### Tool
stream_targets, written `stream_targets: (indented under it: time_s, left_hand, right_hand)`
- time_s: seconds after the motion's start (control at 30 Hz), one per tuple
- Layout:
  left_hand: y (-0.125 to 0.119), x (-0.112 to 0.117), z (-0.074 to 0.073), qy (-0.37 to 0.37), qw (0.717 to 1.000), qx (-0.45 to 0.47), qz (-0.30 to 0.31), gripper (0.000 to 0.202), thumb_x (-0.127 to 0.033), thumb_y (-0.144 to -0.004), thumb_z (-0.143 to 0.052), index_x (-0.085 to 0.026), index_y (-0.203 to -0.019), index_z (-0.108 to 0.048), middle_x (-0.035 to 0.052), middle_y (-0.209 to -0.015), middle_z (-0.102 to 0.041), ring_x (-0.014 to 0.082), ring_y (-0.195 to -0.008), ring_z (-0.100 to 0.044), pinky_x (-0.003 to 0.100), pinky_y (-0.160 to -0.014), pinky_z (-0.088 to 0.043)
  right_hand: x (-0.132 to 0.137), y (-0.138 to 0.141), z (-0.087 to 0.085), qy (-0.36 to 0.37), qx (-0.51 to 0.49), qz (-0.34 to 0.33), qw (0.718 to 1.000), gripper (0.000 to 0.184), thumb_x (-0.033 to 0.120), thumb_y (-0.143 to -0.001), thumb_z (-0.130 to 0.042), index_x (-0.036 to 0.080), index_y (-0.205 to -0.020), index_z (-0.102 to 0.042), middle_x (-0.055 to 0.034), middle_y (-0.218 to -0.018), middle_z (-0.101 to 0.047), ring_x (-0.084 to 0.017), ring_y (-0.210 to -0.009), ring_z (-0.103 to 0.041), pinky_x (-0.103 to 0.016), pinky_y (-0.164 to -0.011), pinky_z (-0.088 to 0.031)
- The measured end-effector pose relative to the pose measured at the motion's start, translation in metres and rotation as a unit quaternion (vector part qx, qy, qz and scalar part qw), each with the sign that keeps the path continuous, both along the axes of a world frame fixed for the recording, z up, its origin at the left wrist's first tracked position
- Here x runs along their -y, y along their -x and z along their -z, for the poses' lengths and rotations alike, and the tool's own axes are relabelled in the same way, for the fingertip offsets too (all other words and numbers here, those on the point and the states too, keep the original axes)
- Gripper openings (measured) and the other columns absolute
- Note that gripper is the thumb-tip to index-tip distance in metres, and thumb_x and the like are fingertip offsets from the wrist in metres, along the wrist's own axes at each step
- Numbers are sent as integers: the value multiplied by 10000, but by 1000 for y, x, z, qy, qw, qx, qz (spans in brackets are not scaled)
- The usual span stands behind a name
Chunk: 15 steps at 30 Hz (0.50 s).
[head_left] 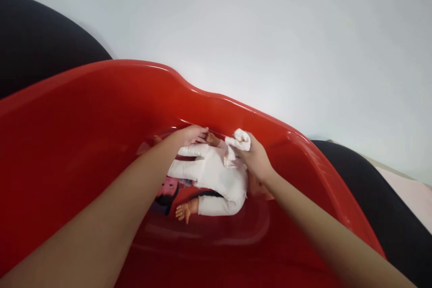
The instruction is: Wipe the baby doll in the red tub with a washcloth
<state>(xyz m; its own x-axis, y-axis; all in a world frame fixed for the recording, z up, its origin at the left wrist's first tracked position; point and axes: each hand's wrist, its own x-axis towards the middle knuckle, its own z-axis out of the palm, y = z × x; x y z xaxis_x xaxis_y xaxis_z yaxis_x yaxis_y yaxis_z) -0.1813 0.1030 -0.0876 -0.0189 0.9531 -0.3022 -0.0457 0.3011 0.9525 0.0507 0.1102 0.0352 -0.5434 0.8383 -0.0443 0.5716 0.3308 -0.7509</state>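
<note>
A doll (216, 171) in a white long-sleeved outfit lies in the bottom of a red baby bathtub (135, 81). One doll hand (187, 210) points toward me, and the other lies by the far wall. My right hand (254, 155) is closed on a crumpled white cloth (239, 140) over the doll's upper body. Much of the doll's head is hidden behind that hand. Beside the doll's far hand, my left hand (195, 135) has its fingers stretched out and partly apart. Whether they touch the doll's hand I cannot tell.
A printed cartoon face (168, 186) shows on the tub floor near the doll's legs. Dark rounded surfaces flank the tub, one at the left (43, 36) and one at the right (367, 189). A pale wall (253, 31) stands behind it.
</note>
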Motion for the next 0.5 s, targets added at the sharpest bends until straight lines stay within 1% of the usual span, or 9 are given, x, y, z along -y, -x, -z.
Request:
stream_targets:
  time_s: [0.03, 0.1, 0.17, 0.23, 0.33, 0.4, 0.43, 0.5]
  left_hand:
    - [0, 0, -4, 4, 998, 55, 16, 320, -442, -997, -482, -207, -950, -695, 107, -1013, -776, 224, -974, -721, 355, -915, -595]
    - [1, 0, -10, 18, 985, 167, 33, 273, -402, -995, -497, -209, -972, -689, 91, -1016, -770, 212, -985, -720, 335, -936, -588]
    - [1, 0, -13, 37, 970, 240, 25, 246, -376, -993, -511, -205, -978, -687, 84, -975, -765, 212, -950, -720, 335, -927, -587]
    - [0, -1, -14, 58, 967, 246, 8, 269, -396, -999, -506, -200, -975, -690, 86, -931, -764, 223, -906, -719, 348, -895, -594]
    - [-3, -1, -12, 99, 967, 235, -3, 351, -462, -1006, -482, -187, -989, -700, 108, -913, -768, 256, -893, -718, 388, -871, -597]
    - [-3, -1, -11, 117, 966, 231, -5, 392, -488, -1009, -461, -181, -997, -703, 118, -922, -772, 266, -896, -717, 402, -870, -596]
    - [-4, -2, -10, 114, 967, 229, -6, 396, -489, -1010, -454, -181, -1004, -703, 117, -937, -774, 263, -905, -718, 397, -875, -594]
    - [-3, -2, -7, 98, 970, 222, -8, 394, -491, -1008, -447, -188, -1025, -699, 112, -981, -777, 257, -940, -720, 383, -889, -592]
  right_hand:
    - [-12, 9, 8, -33, 15, -10, 999, 422, 489, -883, -667, 227, -1209, -610, -68, -1159, -709, -225, -1008, -669, -382, -909, -533]
    - [-32, 27, 24, -90, 65, -55, 992, 435, 435, -883, -675, 218, -1254, -607, -88, -1258, -678, -243, -1121, -640, -405, -991, -497]
    - [-47, 41, 39, -107, 119, -112, 981, 486, 374, -871, -695, 206, -1315, -588, -108, -1330, -647, -250, -1198, -609, -409, -1042, -467]
    - [-55, 52, 49, -91, 158, -147, 972, 550, 348, -854, -720, 193, -1358, -563, -116, -1348, -641, -242, -1206, -606, -386, -1047, -459]
    - [-58, 62, 57, -72, 197, -153, 966, 548, 332, -844, -731, 184, -1345, -566, -100, -1265, -685, -213, -1080, -644, -327, -944, -484]
    - [-58, 67, 58, -75, 220, -153, 960, 487, 307, -835, -736, 172, -1284, -605, -92, -1170, -721, -197, -975, -651, -288, -851, -475]
    - [-58, 69, 58, -77, 228, -155, 958, 432, 294, -832, -736, 169, -1233, -635, -84, -1114, -736, -188, -928, -648, -272, -812, -461]
    - [-58, 71, 57, -81, 233, -153, 957, 269, 272, -844, -713, 167, -1091, -694, -59, -992, -753, -167, -847, -634, -251, -759, -432]
